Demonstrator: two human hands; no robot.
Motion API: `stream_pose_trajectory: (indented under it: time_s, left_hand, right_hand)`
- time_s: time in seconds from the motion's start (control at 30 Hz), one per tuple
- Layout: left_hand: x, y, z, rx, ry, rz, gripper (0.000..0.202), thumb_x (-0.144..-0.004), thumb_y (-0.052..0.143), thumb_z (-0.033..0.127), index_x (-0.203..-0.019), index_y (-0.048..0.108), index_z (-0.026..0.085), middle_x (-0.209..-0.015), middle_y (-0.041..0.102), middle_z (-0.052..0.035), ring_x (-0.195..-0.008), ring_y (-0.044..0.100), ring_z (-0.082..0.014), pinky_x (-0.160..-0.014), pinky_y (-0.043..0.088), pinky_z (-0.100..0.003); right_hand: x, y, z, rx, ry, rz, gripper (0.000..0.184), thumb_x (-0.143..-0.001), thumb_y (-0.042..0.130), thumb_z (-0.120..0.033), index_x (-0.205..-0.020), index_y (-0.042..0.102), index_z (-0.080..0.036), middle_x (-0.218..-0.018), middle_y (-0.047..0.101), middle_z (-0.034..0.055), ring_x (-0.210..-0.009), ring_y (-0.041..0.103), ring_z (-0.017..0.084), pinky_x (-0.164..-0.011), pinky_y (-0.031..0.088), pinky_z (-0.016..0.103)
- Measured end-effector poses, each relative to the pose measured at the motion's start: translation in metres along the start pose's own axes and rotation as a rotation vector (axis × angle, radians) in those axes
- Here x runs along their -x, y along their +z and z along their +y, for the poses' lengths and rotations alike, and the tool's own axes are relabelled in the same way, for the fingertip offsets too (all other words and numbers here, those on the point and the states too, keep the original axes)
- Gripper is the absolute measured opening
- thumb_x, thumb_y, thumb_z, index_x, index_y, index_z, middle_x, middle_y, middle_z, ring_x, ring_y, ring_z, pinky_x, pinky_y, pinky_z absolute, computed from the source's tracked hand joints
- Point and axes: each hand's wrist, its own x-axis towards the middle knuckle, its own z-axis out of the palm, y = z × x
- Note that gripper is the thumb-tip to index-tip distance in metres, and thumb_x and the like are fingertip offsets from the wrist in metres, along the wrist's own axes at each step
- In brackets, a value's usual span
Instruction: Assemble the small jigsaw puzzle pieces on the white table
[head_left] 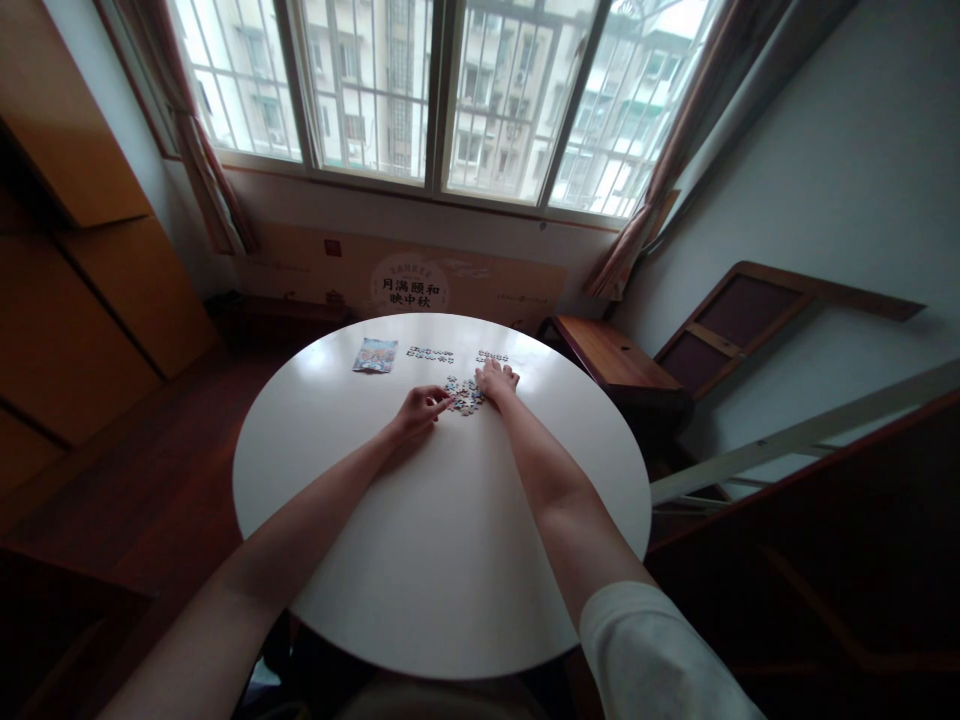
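Observation:
A small heap of loose jigsaw pieces [464, 395] lies past the middle of the round white table [442, 560]. My left hand [420, 409] rests on the tabletop just left of the heap, fingers drawn together toward the pieces; what they pinch is too small to make out. My right hand [497, 381] lies at the heap's right edge, fingers spread and pointing away from me, touching the pieces. Two short rows of sorted pieces [430, 353] [493, 356] sit farther back. A small printed picture card [375, 355] lies at the back left.
A wooden desk [611, 358] and a leaning wooden frame [739, 315] stand right of the table. Wooden cabinets [90, 300] line the left wall. A cardboard panel with printed characters [409, 283] leans under the barred window [442, 95]. Dark wood floor surrounds the table.

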Motion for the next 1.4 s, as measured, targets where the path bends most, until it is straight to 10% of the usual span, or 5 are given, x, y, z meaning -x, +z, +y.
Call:
stream_pose_trajectory:
  time_s: [0.47, 0.8, 1.4]
  left_hand:
    - [0.002, -0.001, 0.010, 0.021, -0.019, -0.016, 0.031, -0.074, 0.062, 0.041, -0.078, 0.067, 0.011, -0.068, 0.063, -0.0041, -0.047, 0.051, -0.0080, -0.037, 0.042, -0.017]
    - [0.003, -0.004, 0.014, -0.006, -0.034, -0.012, 0.035, -0.073, 0.064, 0.045, -0.078, 0.068, 0.012, -0.069, 0.065, -0.0049, -0.048, 0.053, -0.0090, -0.039, 0.041, -0.018]
    - [0.003, -0.006, 0.012, -0.010, -0.047, 0.013, 0.037, -0.070, 0.066, 0.048, -0.076, 0.068, 0.012, -0.071, 0.065, -0.0064, -0.045, 0.053, -0.0091, -0.037, 0.042, -0.019]
  right_hand:
    - [0.003, -0.012, 0.019, -0.427, 0.058, 0.174, 0.044, -0.090, 0.036, -0.036, -0.128, 0.050, -0.020, -0.127, 0.056, 0.0078, -0.116, 0.051, 0.023, -0.097, 0.039, 0.035]
    - [0.033, -0.017, 0.032, -0.532, -0.147, 0.014, 0.024, -0.073, 0.066, -0.030, -0.090, 0.071, -0.014, -0.079, 0.069, 0.0067, -0.066, 0.062, 0.016, -0.063, 0.048, 0.026]
    - [0.061, 0.006, 0.021, -0.383, -0.295, 0.171, 0.023, -0.080, 0.059, -0.029, -0.095, 0.071, -0.016, -0.085, 0.065, 0.0054, -0.075, 0.060, 0.015, -0.075, 0.045, 0.025]
